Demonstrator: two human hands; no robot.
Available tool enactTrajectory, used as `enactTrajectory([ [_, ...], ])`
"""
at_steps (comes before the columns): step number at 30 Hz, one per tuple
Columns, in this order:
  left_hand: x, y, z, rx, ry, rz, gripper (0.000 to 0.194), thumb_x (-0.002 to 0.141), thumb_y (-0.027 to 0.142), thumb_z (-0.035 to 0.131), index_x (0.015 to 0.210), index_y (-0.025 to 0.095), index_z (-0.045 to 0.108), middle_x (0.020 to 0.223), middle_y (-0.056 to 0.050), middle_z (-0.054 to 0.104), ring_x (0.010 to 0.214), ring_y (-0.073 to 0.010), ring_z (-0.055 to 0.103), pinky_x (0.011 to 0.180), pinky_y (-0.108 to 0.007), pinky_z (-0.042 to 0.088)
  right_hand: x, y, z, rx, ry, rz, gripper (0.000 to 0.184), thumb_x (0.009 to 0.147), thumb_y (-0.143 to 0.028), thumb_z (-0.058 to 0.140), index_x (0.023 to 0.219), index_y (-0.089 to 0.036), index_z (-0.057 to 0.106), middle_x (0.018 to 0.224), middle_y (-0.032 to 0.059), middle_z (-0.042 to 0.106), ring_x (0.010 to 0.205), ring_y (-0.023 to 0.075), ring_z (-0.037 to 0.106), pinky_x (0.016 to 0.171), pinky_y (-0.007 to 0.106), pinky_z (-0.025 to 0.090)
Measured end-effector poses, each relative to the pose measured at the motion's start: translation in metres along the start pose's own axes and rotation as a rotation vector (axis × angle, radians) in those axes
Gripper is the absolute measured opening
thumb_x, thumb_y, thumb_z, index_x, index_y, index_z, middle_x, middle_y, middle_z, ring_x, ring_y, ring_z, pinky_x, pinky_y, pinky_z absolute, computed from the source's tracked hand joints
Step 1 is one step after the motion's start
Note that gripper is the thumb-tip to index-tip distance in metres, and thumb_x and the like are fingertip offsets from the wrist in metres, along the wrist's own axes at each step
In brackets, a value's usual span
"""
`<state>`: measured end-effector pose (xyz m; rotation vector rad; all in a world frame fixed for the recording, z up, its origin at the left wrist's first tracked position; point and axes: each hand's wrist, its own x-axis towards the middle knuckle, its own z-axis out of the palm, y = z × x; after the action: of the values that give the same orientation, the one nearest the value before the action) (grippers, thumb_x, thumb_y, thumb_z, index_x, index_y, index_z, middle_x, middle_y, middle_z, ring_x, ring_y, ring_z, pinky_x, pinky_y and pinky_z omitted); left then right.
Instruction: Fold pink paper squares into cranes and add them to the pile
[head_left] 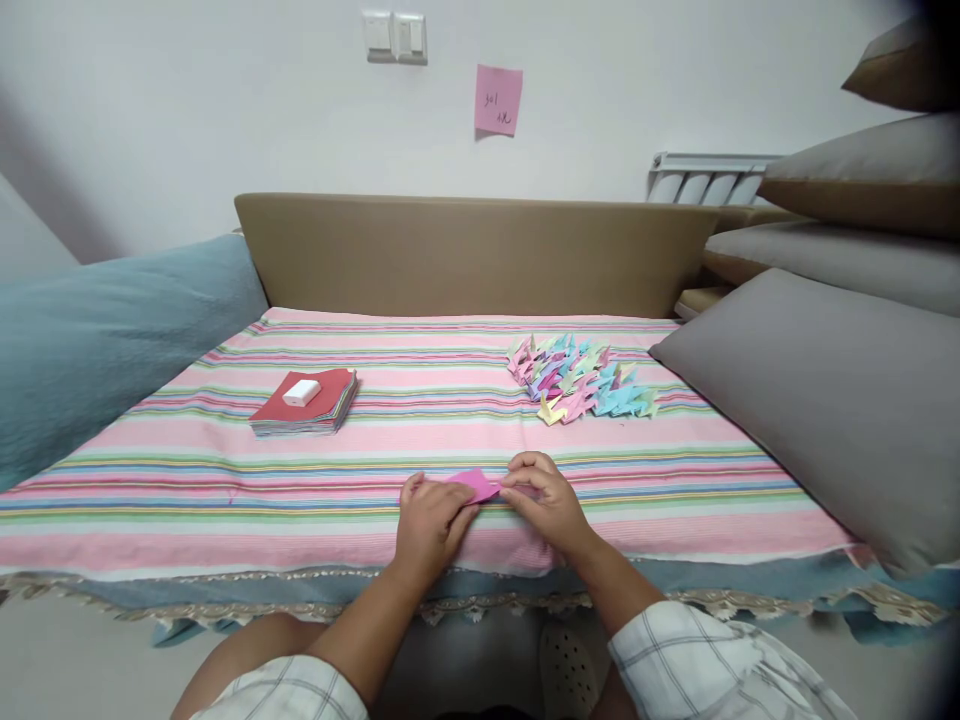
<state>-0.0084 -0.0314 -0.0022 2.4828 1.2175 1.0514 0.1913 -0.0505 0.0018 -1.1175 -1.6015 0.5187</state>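
A piece of bright pink folded paper (474, 481) lies near the front edge of the striped cloth, between my two hands. My left hand (433, 518) presses over its left part, with the thumb and fingers closed on it. At the paper's right tip, the thumb and forefinger of my right hand (546, 500) pinch a narrow end. Part of the paper is hidden beneath my left fingers. Beyond my right hand sits a cluster of folded paper cranes (577, 380) in pink, blue, yellow, green and purple.
On the left, a white block (302, 393) rests on a stack of square coloured paper (330, 400). Grey cushions (832, 390) crowd the right side. A blue bolster (127, 330) borders the left. A brown backrest (465, 255) stands along the wall.
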Motion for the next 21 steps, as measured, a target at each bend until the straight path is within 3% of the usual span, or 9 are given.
enactTrajectory([
  [3, 0.007, 0.009, -0.007, -0.383, -0.033, -0.163, 0.022, 0.082, 0.037, 0.054, 0.081, 0.021, 0.069, 0.078, -0.003, 0.07, 0.076, -0.0181, 0.062, 0.075, -0.033, 0.045, 0.003, -0.012, 0.003, 0.201, 0.038, 0.125, 0.023, 0.072, -0.034, 0.069, 0.091, -0.022, 0.064, 0.091, 0.0042, 0.063, 0.089, 0.018, 0.058, 0.084, 0.033, 0.045],
  [6, 0.007, 0.02, -0.008, -0.874, -0.115, -0.465, 0.027, 0.074, 0.043, 0.063, 0.075, 0.017, 0.067, 0.069, -0.002, 0.068, 0.061, -0.0139, 0.058, 0.059, -0.025, 0.044, 0.006, -0.02, 0.006, 0.403, 0.029, 0.268, 0.024, 0.07, -0.038, 0.069, 0.084, -0.019, 0.063, 0.079, 0.0017, 0.062, 0.074, 0.0147, 0.058, 0.07, 0.027, 0.046],
  [9, 0.003, 0.028, -0.003, -1.157, -0.172, -0.662, 0.031, 0.063, 0.044, 0.073, 0.069, 0.014, 0.065, 0.06, 0.0, 0.064, 0.051, -0.01, 0.053, 0.052, -0.021, 0.041, 0.009, -0.025, 0.009, 0.541, 0.063, 0.354, 0.027, 0.068, -0.039, 0.071, 0.083, -0.019, 0.062, 0.069, -0.0013, 0.059, 0.063, 0.0112, 0.053, 0.059, 0.023, 0.044],
  [14, 0.0, 0.032, 0.0, -1.241, -0.179, -0.763, 0.035, 0.055, 0.043, 0.078, 0.068, 0.013, 0.066, 0.059, 0.0, 0.064, 0.05, -0.0092, 0.052, 0.051, -0.02, 0.041, 0.011, -0.029, 0.012, 0.649, 0.139, 0.431, 0.028, 0.063, -0.037, 0.075, 0.08, -0.019, 0.061, 0.067, -0.0019, 0.058, 0.06, 0.0099, 0.052, 0.056, 0.021, 0.043],
  [21, -0.001, 0.029, 0.002, -1.216, -0.208, -0.784, 0.035, 0.056, 0.044, 0.078, 0.067, 0.013, 0.066, 0.06, 0.0, 0.064, 0.05, -0.009, 0.052, 0.051, -0.02, 0.041, 0.012, -0.032, 0.012, 0.58, 0.112, 0.444, 0.025, 0.063, -0.039, 0.074, 0.071, -0.017, 0.065, 0.062, -0.0011, 0.06, 0.057, 0.0103, 0.05, 0.054, 0.022, 0.042],
])
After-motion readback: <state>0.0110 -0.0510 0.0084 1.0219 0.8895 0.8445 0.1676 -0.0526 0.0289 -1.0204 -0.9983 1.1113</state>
